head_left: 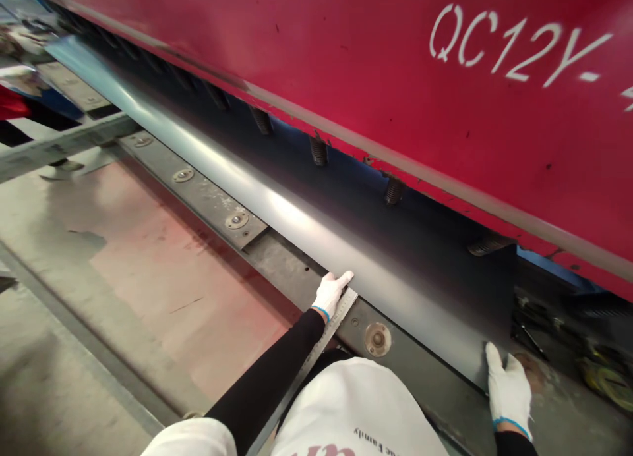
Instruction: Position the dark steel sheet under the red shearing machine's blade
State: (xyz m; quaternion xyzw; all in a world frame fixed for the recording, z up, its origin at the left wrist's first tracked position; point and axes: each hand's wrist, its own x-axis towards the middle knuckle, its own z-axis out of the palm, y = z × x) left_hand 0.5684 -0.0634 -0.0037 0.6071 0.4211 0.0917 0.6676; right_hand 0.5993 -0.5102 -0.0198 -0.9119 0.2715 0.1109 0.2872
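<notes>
A long, smooth grey metal sheet (297, 222) lies under the red machine, its near edge along a dark steel bed (284, 261). My left hand (332, 294), in a white glove with a blue cuff, grips the sheet's near edge, thumb on top and the other fingers partly hidden. Beside that hand a steel ruler (341, 311) meets the edge and runs back past my left forearm. At the sheet's right-hand corner, my right hand (510, 391), gloved alike, holds on with its thumb against the surface; its fingertips are partly out of sight.
The red machine beam (346, 54) with white lettering overhangs the sheet, several springs (319, 151) beneath it. Round ball fittings (378, 339) sit in the bed. A steel arm (64, 143) juts out at left, near another person's red-and-black clothing (24, 110). A yellow tape measure (610, 383) lies far right.
</notes>
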